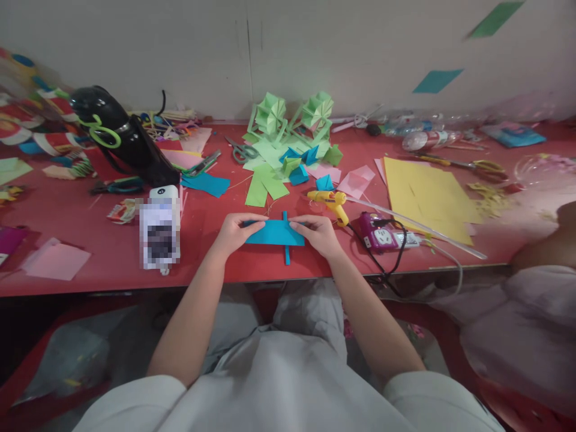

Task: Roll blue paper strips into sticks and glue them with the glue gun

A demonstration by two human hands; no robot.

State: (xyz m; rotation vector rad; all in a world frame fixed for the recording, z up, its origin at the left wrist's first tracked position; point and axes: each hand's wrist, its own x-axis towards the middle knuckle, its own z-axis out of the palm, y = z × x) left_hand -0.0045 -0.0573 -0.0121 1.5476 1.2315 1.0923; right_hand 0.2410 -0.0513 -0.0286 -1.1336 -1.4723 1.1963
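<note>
A folded blue paper piece (274, 233) lies on the red table (112, 258) near its front edge, with a thin blue strip crossing it top to bottom. My left hand (234, 233) pinches its left end, fingers closed on the paper. My right hand (317, 233) pinches its right end the same way. Both hands rest on the tabletop.
A yellow glue gun (332, 201) and a purple power strip (380, 234) lie right of my hands. Green and blue folded paper shapes (288, 129), scissors (240, 150), a yellow sheet (427, 195), a black bag (121, 135) and a white box (159, 231) surround them. Another person's arm (546, 243) is at right.
</note>
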